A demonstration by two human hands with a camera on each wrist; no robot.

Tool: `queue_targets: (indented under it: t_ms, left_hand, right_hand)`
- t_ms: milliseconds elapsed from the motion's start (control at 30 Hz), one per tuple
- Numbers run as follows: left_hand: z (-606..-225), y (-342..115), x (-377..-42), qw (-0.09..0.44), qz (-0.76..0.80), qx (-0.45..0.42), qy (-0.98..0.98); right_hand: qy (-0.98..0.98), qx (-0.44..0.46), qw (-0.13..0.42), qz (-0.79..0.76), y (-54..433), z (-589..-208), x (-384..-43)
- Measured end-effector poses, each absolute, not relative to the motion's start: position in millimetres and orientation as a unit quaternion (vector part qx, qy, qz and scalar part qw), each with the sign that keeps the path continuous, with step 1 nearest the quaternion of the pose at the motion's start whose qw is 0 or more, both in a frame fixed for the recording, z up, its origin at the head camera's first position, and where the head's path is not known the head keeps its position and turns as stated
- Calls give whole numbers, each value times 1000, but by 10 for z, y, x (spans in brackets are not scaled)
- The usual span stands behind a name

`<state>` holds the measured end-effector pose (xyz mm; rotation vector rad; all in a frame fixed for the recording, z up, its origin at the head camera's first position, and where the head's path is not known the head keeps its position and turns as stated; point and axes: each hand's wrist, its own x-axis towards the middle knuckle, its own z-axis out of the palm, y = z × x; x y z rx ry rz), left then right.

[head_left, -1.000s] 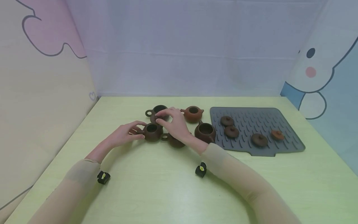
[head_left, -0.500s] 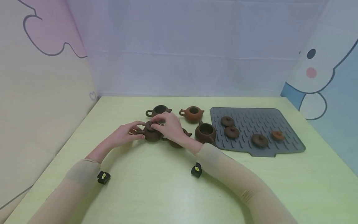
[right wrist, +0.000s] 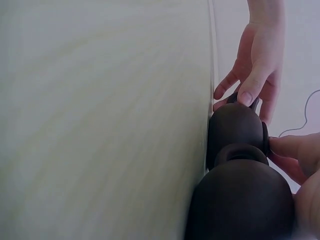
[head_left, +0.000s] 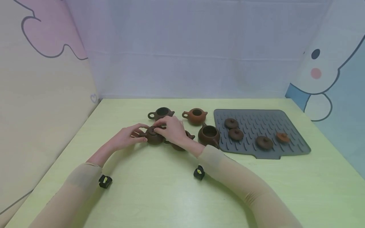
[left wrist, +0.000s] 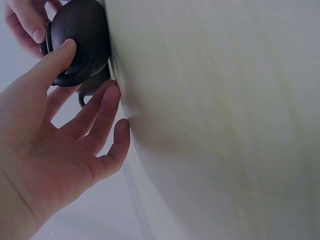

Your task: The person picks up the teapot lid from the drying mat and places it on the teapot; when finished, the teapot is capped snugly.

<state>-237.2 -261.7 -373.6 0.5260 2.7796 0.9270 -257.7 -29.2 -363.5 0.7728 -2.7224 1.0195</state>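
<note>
A dark brown teapot (head_left: 154, 139) stands upright at the left of the group. My left hand (head_left: 127, 136) pinches its handle between thumb and fingers, and the left wrist view shows the thumb against the handle (left wrist: 80, 75). On top of this teapot sits a dark brown lid (head_left: 151, 129). From the right, my right hand (head_left: 174, 130) holds the lid by its knob, thumb and fingers curled together. Another brown teapot (head_left: 180, 145) is partly hidden under my right hand and wrist; in the right wrist view its rounded body (right wrist: 240, 200) fills the foreground.
Behind are a lidless dark teapot (head_left: 162, 112) and a reddish lidless one (head_left: 196, 117). A lidless brown teapot (head_left: 209, 135) stands beside the grey mat (head_left: 248, 148). Several lids lie on the mat, including a dark lid (head_left: 264, 142) and a reddish lid (head_left: 283, 137).
My right hand has moved left and down with the lid, from beside the teapot's opening onto it. The opening is now covered. My left hand stays at the handle.
</note>
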Motion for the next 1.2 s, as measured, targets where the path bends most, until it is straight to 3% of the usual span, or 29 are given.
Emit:
queue_targets:
  t_ms: [1200]
  left_hand:
    - [-3734, -2617, -2365, 87, 313, 175, 929]
  right_hand:
    - [-909, 271, 53, 314, -257, -3607, -2537]
